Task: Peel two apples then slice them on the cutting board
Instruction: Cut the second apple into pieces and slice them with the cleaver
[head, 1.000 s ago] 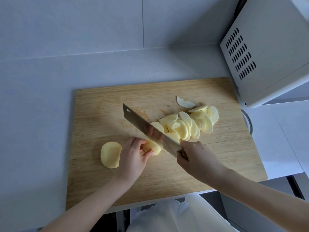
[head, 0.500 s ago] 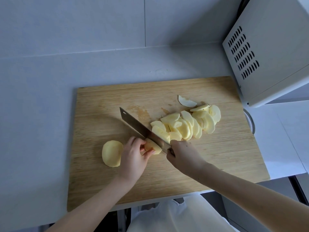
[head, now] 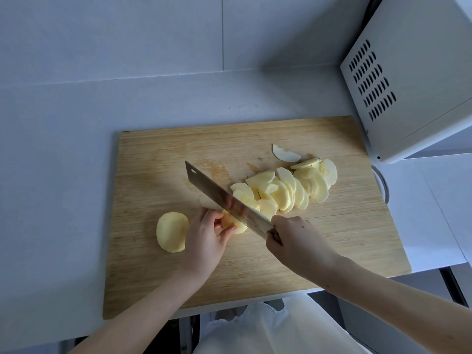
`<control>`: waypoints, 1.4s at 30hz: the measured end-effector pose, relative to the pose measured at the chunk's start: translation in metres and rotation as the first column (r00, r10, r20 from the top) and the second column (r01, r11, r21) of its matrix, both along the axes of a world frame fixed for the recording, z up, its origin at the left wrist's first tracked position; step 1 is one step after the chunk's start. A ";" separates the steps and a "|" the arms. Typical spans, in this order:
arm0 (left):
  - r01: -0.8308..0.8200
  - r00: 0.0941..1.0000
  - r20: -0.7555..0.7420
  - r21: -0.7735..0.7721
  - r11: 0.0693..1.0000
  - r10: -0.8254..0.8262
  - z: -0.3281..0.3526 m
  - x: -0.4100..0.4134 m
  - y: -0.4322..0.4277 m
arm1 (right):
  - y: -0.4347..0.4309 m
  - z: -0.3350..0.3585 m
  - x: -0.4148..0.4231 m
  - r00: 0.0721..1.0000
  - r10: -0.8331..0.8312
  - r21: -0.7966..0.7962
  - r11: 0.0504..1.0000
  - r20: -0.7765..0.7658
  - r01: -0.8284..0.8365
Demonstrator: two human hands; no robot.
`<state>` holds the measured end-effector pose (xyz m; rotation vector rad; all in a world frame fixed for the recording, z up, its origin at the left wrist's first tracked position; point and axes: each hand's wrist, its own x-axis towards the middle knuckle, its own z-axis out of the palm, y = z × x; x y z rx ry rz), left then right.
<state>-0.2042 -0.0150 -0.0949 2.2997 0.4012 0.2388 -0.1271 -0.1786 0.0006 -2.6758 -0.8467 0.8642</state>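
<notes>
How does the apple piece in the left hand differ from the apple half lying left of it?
The apple piece is pinched by the left hand; the apple half lies loose. The cleaver is at the apple piece, well apart from the apple half. What shows of the apple piece is smaller than the apple half. Both are peeled, pale yellow, on the cutting board.

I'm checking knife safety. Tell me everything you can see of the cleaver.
The cleaver is a broad rectangular blade of shiny metal with a small hole near its far top corner. It slants across the cutting board, tip pointing away and left, edge down over the apple piece that the left hand pinches. The right hand grips its handle, mostly hidden. The cut slices lie just beyond its right face.
</notes>
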 end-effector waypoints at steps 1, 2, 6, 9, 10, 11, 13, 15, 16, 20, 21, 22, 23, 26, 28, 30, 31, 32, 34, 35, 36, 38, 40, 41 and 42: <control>0.001 1.000 0.002 0.002 1.000 -0.001 0.000 0.000 0.000 | 0.002 -0.003 0.000 1.000 0.004 -0.009 1.000 0.002 -0.004; -0.001 1.000 0.006 0.007 1.000 0.001 0.000 0.000 0.000 | 0.006 -0.007 0.000 1.000 0.008 -0.016 1.000 0.001 -0.008; -0.024 0.999 0.025 -0.013 1.000 0.024 -0.002 -0.001 -0.001 | 0.017 -0.027 0.000 0.999 -0.018 -0.009 1.000 -0.028 0.018; -0.027 0.999 0.032 0.005 1.000 0.027 -0.002 -0.002 -0.001 | 0.017 -0.031 0.000 0.998 -0.046 0.014 0.999 -0.043 0.047; -0.025 0.999 0.031 0.013 1.000 0.025 -0.002 -0.002 -0.001 | 0.015 -0.029 0.000 0.997 -0.058 0.027 0.998 -0.043 0.059; -0.025 0.999 0.031 0.021 0.999 0.025 -0.002 -0.002 -0.001 | 0.013 -0.026 0.000 0.997 -0.070 0.040 0.997 -0.037 0.071; -0.024 0.999 0.033 0.028 0.999 0.023 -0.003 -0.002 0.000 | 0.008 -0.016 0.000 0.996 -0.090 0.051 0.995 -0.020 0.091; -0.013 0.999 0.030 0.026 1.000 0.013 -0.003 -0.003 0.000 | 0.001 -0.005 -0.001 0.996 -0.092 0.049 0.995 -0.009 0.092; -0.008 1.000 0.029 0.025 1.000 0.007 -0.003 -0.003 0.000 | -0.001 0.000 -0.002 0.997 -0.081 0.039 0.996 -0.004 0.081; 0.006 1.000 0.015 0.011 1.000 -0.006 -0.005 -0.002 0.001 | -0.001 0.007 -0.006 1.000 0.006 -0.022 1.000 0.028 -0.005; 0.007 1.000 0.016 0.006 1.000 -0.007 -0.005 -0.002 0.001 | 0.000 0.005 -0.007 0.999 0.019 -0.032 0.999 0.030 -0.018; 0.007 1.000 0.019 0.005 1.000 -0.007 -0.005 -0.002 0.001 | 0.000 0.004 -0.007 0.999 0.024 -0.038 0.999 0.030 -0.023; 0.007 1.000 0.021 0.006 1.000 -0.007 -0.005 -0.001 0.000 | 0.001 0.003 -0.007 0.999 0.025 -0.044 0.999 0.030 -0.023; 0.005 1.000 0.025 0.009 1.000 -0.005 -0.006 -0.002 0.000 | 0.003 -0.001 -0.007 0.999 0.032 -0.050 0.998 0.035 -0.031; 0.001 1.000 0.031 0.005 1.000 -0.001 -0.005 -0.002 0.000 | 0.007 -0.006 -0.007 0.999 0.034 -0.041 0.999 0.041 -0.032; -0.001 0.999 0.039 -0.002 1.000 0.001 -0.005 -0.002 0.000 | 0.014 -0.014 -0.007 0.999 0.024 -0.036 0.999 0.037 -0.022; 0.000 0.999 0.042 -0.005 1.000 0.001 -0.005 -0.002 -0.001 | 0.018 -0.019 -0.007 0.999 0.014 -0.037 0.999 0.029 -0.013; -0.002 0.999 0.044 -0.011 1.000 0.002 -0.005 -0.003 -0.001 | 0.021 -0.023 -0.007 1.000 0.005 -0.039 0.999 0.022 -0.004; -0.005 0.999 0.045 -0.035 0.999 0.007 -0.006 -0.004 0.001 | 0.023 -0.029 -0.007 1.000 -0.012 -0.038 0.999 0.008 0.012; -0.009 0.999 0.044 -0.046 0.999 0.011 -0.007 -0.005 0.002 | 0.023 -0.030 -0.007 1.000 -0.018 -0.036 0.999 0.004 0.018; -0.013 0.999 0.043 -0.049 0.999 0.015 -0.008 -0.006 0.003 | 0.023 -0.030 -0.007 1.000 -0.023 -0.034 0.999 -0.001 0.023; -0.013 0.999 0.049 -0.041 0.999 0.015 -0.007 -0.006 0.005 | 0.021 -0.031 -0.007 0.999 -0.033 -0.023 0.999 -0.011 0.033; -0.020 0.998 0.058 -0.052 0.998 0.023 -0.007 -0.007 0.006 | 0.018 -0.029 -0.007 0.999 -0.047 -0.009 0.999 -0.017 0.047; -0.029 0.998 0.058 -0.066 0.997 0.033 -0.006 -0.006 0.006 | 0.017 -0.027 -0.007 0.998 -0.056 0.000 0.998 -0.017 0.056; -0.038 0.998 0.056 -0.076 0.996 0.043 -0.006 -0.006 0.007 | 0.015 -0.024 -0.008 0.998 -0.065 0.010 0.998 -0.014 0.065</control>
